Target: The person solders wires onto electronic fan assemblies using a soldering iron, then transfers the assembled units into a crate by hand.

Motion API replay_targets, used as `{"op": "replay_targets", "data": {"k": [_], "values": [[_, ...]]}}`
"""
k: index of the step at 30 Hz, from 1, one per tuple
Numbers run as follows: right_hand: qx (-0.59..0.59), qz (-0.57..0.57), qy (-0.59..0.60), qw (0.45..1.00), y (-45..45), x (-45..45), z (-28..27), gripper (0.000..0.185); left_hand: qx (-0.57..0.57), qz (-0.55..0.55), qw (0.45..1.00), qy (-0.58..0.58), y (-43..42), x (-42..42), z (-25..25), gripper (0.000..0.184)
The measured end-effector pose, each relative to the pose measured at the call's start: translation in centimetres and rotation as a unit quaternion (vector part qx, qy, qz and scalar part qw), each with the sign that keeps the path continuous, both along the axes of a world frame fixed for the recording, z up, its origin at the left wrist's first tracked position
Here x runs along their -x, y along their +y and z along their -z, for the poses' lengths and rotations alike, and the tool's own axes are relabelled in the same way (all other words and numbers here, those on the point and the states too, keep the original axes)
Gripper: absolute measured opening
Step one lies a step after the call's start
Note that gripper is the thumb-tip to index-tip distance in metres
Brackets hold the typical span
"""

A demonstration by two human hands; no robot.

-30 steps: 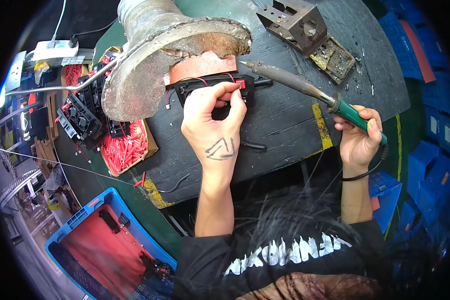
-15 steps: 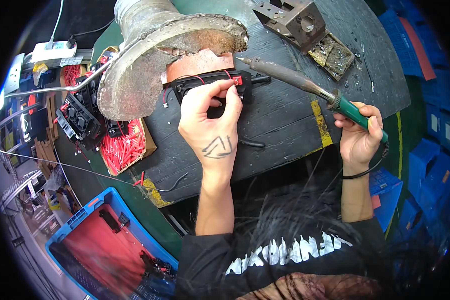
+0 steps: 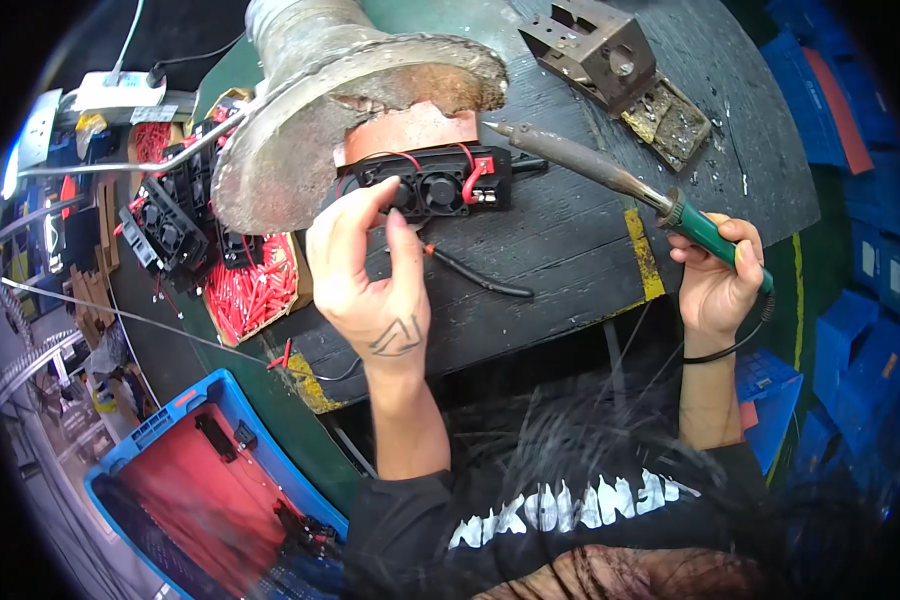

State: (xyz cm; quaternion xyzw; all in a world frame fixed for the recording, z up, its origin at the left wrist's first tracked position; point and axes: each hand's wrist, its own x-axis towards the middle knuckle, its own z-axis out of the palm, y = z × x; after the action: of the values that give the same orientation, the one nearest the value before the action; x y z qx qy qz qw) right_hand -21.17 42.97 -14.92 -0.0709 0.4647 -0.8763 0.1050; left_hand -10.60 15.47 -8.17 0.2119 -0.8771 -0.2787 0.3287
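My right hand grips the green handle of a soldering iron, whose tip points left toward the worn metal hood. My left hand is open, thumb and forefinger apart, just in front of a black housing with two small fans. Whether a fingertip touches the housing I cannot tell. Red wires run along its top, and a red part sits at its right end. A black cable lies on the bench beside my left hand.
A flared metal hood with a copper-coloured plate stands behind the housing. A metal bracket and a dirty solder tray lie back right. Left are more fan housings, a box of red sleeves and a blue crate.
My left hand has drawn back left and toward me from the red part, its fingers now apart. The fans and a thick red wire are now visible. My right hand stays nearly still.
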Motion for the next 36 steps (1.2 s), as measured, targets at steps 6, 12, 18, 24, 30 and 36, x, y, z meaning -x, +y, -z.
{"op": "replay_targets", "data": {"k": [6, 12, 18, 24, 30, 36], "values": [[0.006, -0.007, 0.004, 1.000, -0.2, 0.1, -0.1, 0.029, 0.167, 0.122, 0.970, -0.130, -3.2, -0.8, -0.9, 0.047], [0.007, -0.003, -0.004, 1.000, 0.0, 0.3, 0.2, 0.031, 0.142, 0.156, 0.967, -0.146, -4.0, -0.3, -0.5, 0.050], [0.011, 0.004, -0.014, 1.000, 0.0, 0.3, 0.2, 0.030, 0.254, 0.133, 0.950, -0.124, -3.2, -1.1, -0.4, 0.040], [0.029, 0.018, -0.019, 0.999, 0.2, 0.5, 0.7, 0.030, 0.201, 0.071, 0.969, -0.126, -2.3, -2.1, 0.6, 0.040], [0.016, 0.011, -0.019, 1.000, 0.3, 0.5, 0.6, 0.029, 0.172, 0.058, 0.975, -0.129, -1.4, -2.3, 0.7, 0.053], [0.026, 0.010, -0.030, 0.999, 0.3, 0.4, 0.3, 0.029, 0.143, 0.017, 0.979, -0.143, -0.9, -6.1, -1.3, 0.049]]}}
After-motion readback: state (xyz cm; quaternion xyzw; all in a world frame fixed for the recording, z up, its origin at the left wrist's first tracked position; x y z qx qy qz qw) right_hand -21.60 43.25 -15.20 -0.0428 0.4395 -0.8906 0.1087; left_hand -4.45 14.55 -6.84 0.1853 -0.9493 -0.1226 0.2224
